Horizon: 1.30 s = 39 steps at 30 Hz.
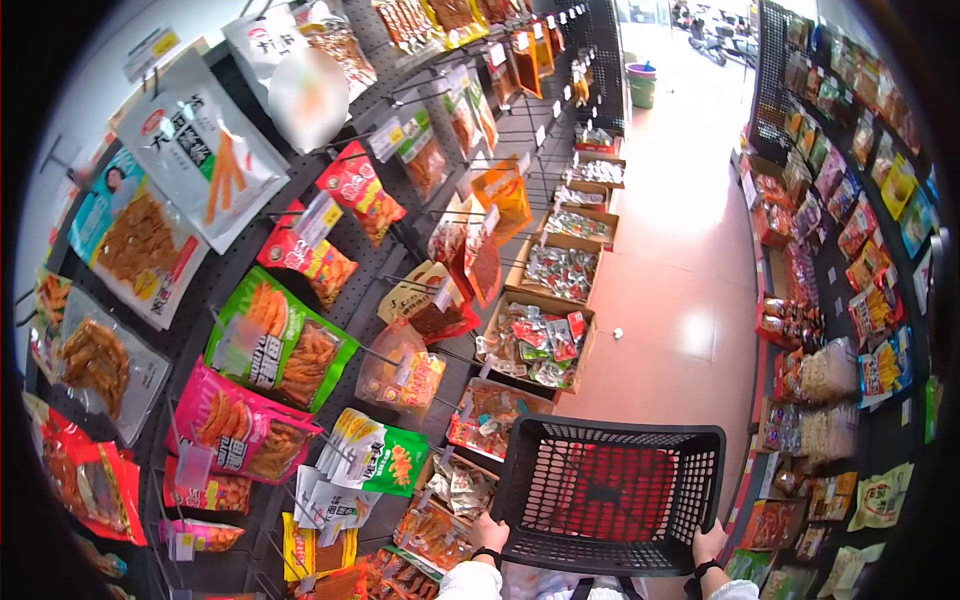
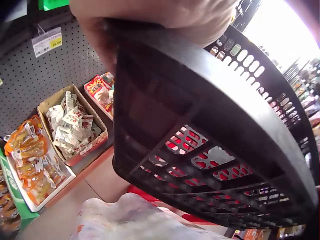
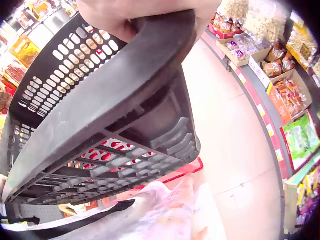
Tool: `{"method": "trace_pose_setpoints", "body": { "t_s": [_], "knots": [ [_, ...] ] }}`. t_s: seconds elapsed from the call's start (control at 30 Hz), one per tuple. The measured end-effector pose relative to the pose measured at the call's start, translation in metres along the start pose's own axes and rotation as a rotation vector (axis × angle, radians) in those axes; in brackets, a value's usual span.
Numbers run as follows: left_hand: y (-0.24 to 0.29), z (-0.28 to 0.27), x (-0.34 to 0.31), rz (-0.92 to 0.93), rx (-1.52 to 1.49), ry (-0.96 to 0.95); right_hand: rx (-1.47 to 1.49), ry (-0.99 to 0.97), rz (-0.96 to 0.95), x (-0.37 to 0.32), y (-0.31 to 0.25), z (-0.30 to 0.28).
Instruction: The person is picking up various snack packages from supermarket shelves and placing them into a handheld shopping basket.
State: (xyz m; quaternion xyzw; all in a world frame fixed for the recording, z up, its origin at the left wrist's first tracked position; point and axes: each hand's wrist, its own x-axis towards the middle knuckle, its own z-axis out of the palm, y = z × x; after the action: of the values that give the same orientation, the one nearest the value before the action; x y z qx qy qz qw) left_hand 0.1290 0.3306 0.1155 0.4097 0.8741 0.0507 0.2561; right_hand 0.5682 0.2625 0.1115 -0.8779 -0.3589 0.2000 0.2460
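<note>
A black plastic shopping basket (image 1: 612,432) with slotted walls is held out in front of the body in a store aisle. My left hand (image 1: 488,534) grips its near left corner, the fingers curled over the rim. At the near right corner my right hand (image 1: 709,544) holds the rim the same way. Up close, the left wrist view shows the left hand (image 2: 160,17) wrapped over the thick rim, and the right wrist view shows the right hand (image 3: 112,17) around the opposite corner. Something red (image 1: 610,490) shows through the slots of the basket floor.
Hanging snack packets, including a green bag (image 1: 280,340) and a pink bag (image 1: 238,422), crowd the left rack. Open cardboard boxes (image 1: 558,272) of small packets line its foot. Shelves of snacks (image 1: 815,370) run along the right. A tiled floor (image 1: 660,335) leads toward a green bin (image 1: 642,88).
</note>
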Motion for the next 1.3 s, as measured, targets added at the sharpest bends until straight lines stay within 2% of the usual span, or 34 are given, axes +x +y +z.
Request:
{"method": "trace_pose_setpoints", "body": {
  "t_s": [0.27,0.43,0.7,0.93,1.07,1.3],
  "knots": [
    [-0.020,0.018,0.013,0.038,-0.060,0.062,-0.092,0.021,0.025,-0.002,-0.010,0.002],
    [-0.004,0.002,0.000,0.024,0.014,0.088,-0.180,0.020,0.067,-0.003,-0.016,0.000],
    [-0.003,0.006,0.002,0.017,0.011,0.070,-0.201,0.039,0.090,-0.003,-0.023,-0.005],
    [0.006,-0.005,0.002,0.004,0.023,0.064,-0.133,0.051,0.032,-0.002,-0.015,0.003],
    [-0.001,-0.002,-0.004,-0.003,0.007,0.038,-0.203,0.023,0.066,-0.005,-0.003,0.001],
    [-0.003,-0.002,0.001,0.003,0.022,0.074,-0.214,0.009,0.094,-0.003,-0.016,0.001]
  ]
}}
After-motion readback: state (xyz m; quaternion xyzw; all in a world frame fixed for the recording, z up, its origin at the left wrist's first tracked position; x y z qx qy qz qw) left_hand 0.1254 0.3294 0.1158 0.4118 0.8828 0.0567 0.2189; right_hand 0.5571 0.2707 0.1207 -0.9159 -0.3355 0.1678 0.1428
